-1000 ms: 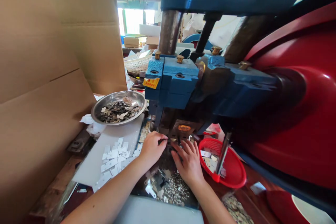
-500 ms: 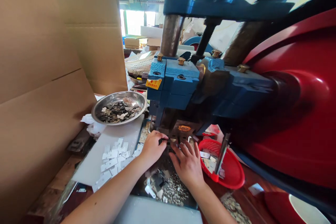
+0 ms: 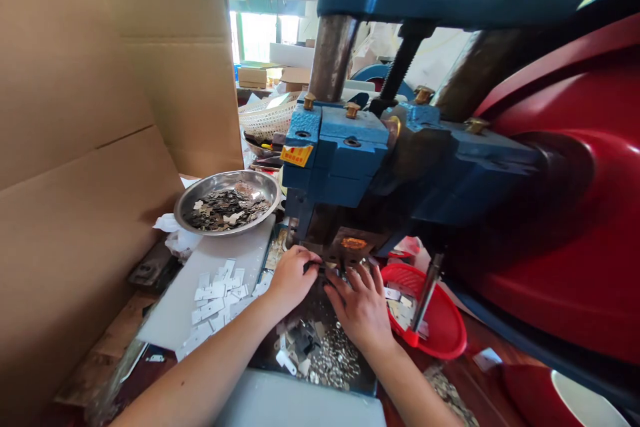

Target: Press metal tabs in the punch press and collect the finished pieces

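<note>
Under the head of a blue press, my left hand is at the left of the dark die area, thumb and forefinger pinched together. Whatever lies between those fingertips is too small and dark to make out. My right hand rests just to the right, palm down, its fingers apart and reaching to the die's front edge. Below and between the wrists lie small shiny metal bits, with dark flat pieces and a white metal plate beside them.
Flat white plates lie piled on a grey board at left. Behind them stands a steel bowl of metal pieces. A red basket with plates sits at right, below a large red wheel. Cardboard walls the left.
The view has shifted slightly, so the press appears farther right. A light patch visible between my fingertips earlier no longer shows. Both hands stay at the die with little movement.
</note>
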{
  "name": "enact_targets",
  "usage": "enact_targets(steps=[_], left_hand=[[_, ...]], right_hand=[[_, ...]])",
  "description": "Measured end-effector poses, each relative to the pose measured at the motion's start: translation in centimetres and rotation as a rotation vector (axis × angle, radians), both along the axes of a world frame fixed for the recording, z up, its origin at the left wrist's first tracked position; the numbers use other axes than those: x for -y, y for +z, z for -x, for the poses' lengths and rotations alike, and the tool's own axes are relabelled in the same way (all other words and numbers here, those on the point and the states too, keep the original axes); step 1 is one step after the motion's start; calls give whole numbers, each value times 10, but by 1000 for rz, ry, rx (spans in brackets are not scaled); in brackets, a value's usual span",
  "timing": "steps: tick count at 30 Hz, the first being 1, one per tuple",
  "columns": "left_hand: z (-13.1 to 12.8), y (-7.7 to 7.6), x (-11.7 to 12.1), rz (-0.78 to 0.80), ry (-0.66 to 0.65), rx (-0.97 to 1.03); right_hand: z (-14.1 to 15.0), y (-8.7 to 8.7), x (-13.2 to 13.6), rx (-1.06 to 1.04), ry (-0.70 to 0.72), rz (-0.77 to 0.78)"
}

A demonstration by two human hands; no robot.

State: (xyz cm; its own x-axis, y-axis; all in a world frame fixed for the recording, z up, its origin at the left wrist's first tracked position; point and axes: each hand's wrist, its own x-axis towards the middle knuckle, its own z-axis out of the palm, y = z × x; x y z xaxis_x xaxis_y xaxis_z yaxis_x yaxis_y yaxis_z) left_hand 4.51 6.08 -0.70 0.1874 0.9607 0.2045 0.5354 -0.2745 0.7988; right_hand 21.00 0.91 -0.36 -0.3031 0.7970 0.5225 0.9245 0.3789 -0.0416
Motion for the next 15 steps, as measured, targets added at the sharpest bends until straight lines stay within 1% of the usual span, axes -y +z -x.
enact_targets(steps=[5, 10, 13, 15], left_hand=[[0, -4, -2, 18, -56, 42], [-1, -5, -2, 0, -54, 57], [-2, -4, -2, 8, -60, 49], [-1, -2, -2, 16, -49, 62]], right_hand=[[3, 4, 0, 18, 10, -17], [2, 2, 0, -7, 3, -18], [4, 2, -3, -47, -3, 21], [3, 1, -4, -113, 18, 34]])
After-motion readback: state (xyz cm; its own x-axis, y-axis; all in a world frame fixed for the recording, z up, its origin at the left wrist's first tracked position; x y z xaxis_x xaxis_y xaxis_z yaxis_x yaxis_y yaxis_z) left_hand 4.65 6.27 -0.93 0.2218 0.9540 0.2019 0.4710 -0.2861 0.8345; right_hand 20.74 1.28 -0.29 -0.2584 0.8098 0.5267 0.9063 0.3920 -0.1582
